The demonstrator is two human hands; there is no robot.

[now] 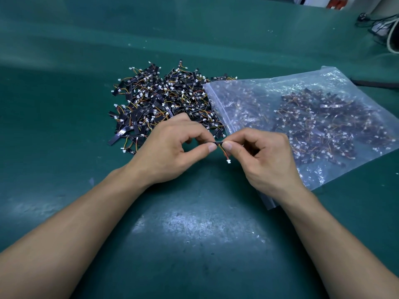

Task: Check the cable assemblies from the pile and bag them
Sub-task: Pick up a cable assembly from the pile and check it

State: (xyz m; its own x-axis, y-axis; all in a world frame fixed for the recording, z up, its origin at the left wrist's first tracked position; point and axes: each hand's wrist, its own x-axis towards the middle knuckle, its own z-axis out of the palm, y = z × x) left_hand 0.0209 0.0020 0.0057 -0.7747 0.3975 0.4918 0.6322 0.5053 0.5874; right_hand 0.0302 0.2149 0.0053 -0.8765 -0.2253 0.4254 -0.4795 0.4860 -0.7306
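The pile (164, 100) of unchecked pieces lies left of the middle of the green bench (194, 234), towards its far edge, a loose heap of short black strips with thin orange, yellow and red wires and small white plugs. It sits close to the person, probably so that one piece at a time can be drawn out without stretching.

Just in front of the pile, the left hand (170, 152) pinches one end of a single cable assembly (216, 143) between thumb and forefinger, a narrow grip with the other fingers curled under. The assembly is held level above the bench, between the two hands, apparently so that its face can be read from above. It is a slim dark strip, and from its right end a short bundle of coloured wires hangs down to a white connector (228, 161) that dangles free. Any marking or fault on it is too small to make out.

The right hand (263, 156) pinches the other end of the strip in the same tight thumb-and-forefinger grip, so the piece is stretched between both hands, which looks like the checking step, not the bagging.

To the right lies the clear zip bag (313, 126), flat on the bench with its mouth turned towards the pile and the hands, handy for dropping the checked piece in. Many like assemblies show through the plastic. Dark cords (380, 26) lie at the far right corner
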